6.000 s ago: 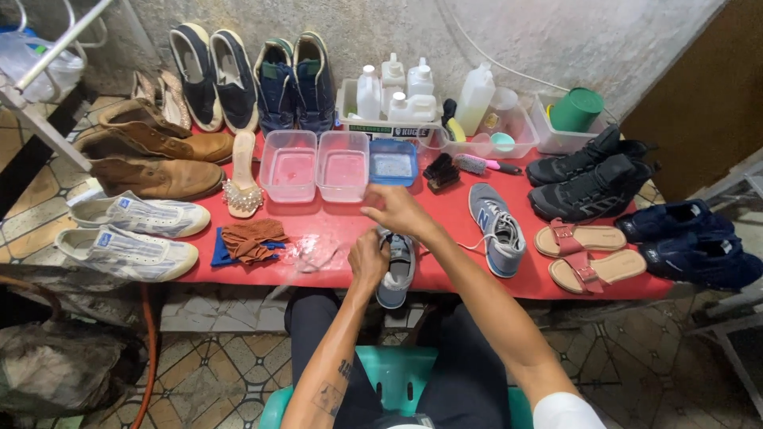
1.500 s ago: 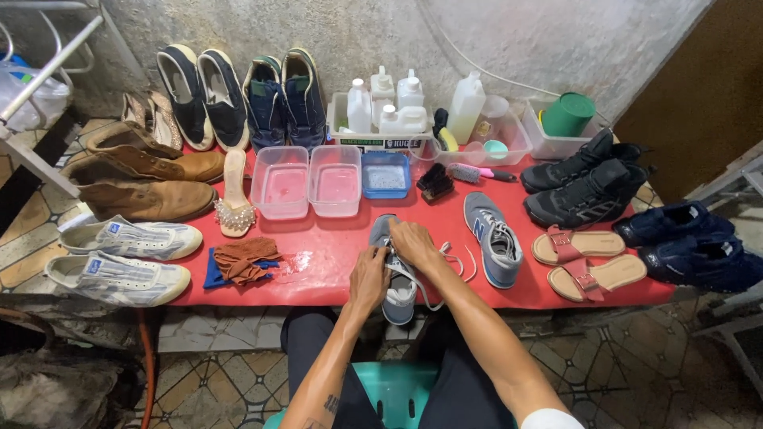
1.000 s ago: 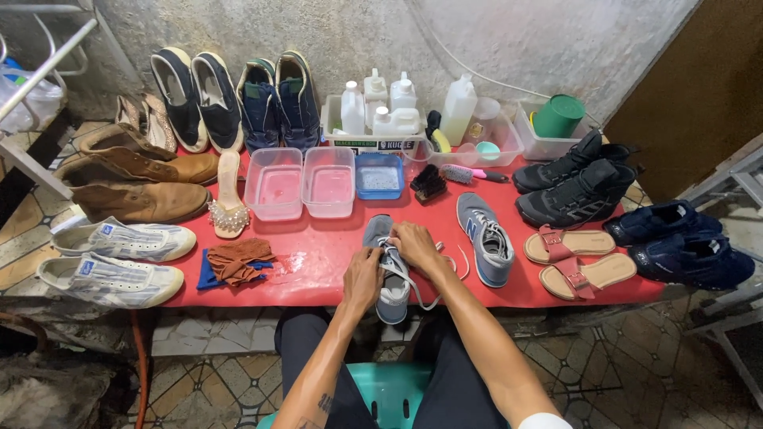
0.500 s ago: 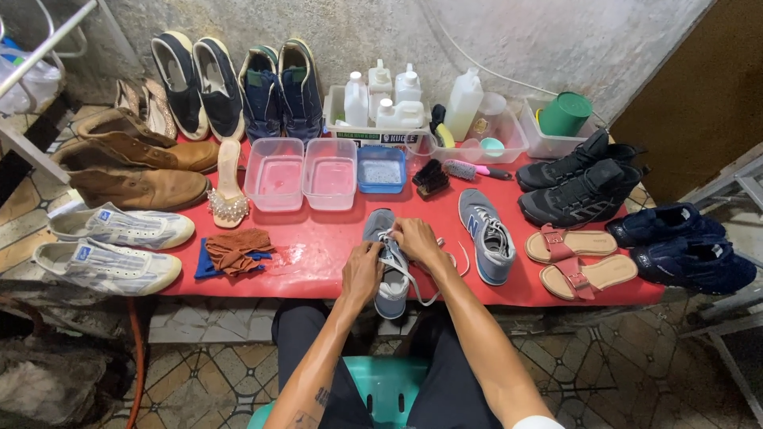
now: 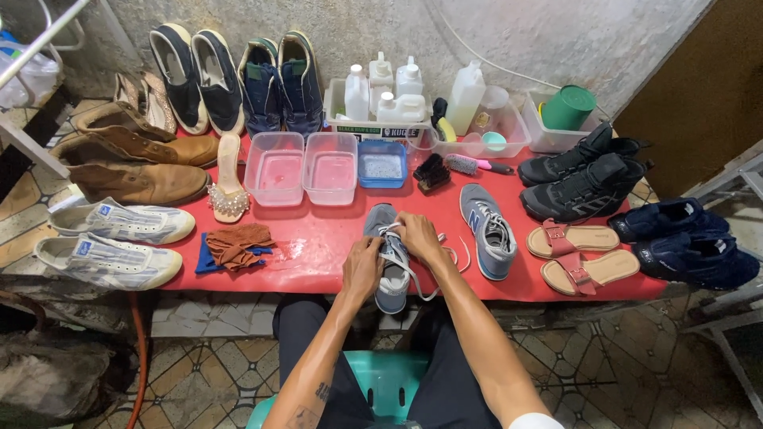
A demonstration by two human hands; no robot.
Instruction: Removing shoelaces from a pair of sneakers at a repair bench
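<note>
Unlacing grey sneaker (image 5: 391, 262) at table's (image 5: 318, 270) front edge: left hand (image 5: 362, 266) clasping, right hand (image 5: 417, 238) pinching lace (image 5: 433, 278) (likely mid-job); next, easing free.

Grey with white laces, the sneaker (image 5: 391, 262) under the left hand (image 5: 362, 268) and right hand (image 5: 419, 237). Red, the table (image 5: 318, 258) beneath. Rust-brown cloth (image 5: 238, 243) left of the hands; grey-and-blue sneaker (image 5: 486, 230), tan sandals (image 5: 584, 254) to the right.
</note>
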